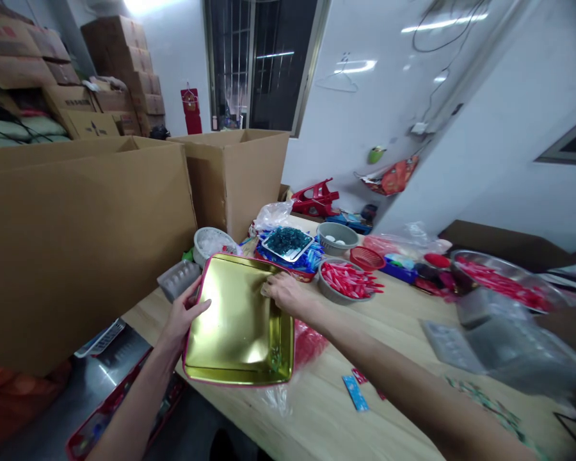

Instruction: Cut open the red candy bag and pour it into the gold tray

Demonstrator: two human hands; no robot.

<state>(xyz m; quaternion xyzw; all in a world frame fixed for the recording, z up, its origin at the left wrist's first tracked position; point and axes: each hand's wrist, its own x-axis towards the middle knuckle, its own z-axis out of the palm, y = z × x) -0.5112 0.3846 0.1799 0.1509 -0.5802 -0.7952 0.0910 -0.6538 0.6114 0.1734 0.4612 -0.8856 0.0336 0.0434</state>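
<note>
A shallow gold metal tray point(237, 320) with a pink rim is lifted slightly above the wooden table point(333, 400) and tilted. My left hand point(182, 314) grips its left rim. My right hand point(288, 293) holds the far right corner, and a small pale item may lie under the fingers. Just beyond that hand stands a grey bowl point(343, 282) of pink-red sticks. A white tray of dark teal beads point(287, 243) sits behind the gold tray.
Large open cardboard boxes point(77, 243) stand along the table's left side, with another point(235, 173) behind. A white bowl point(210, 244), grey basket point(336, 237), and red basket point(367, 258) crowd the far end. Blurred clear plastic trays point(499, 333) lie at right.
</note>
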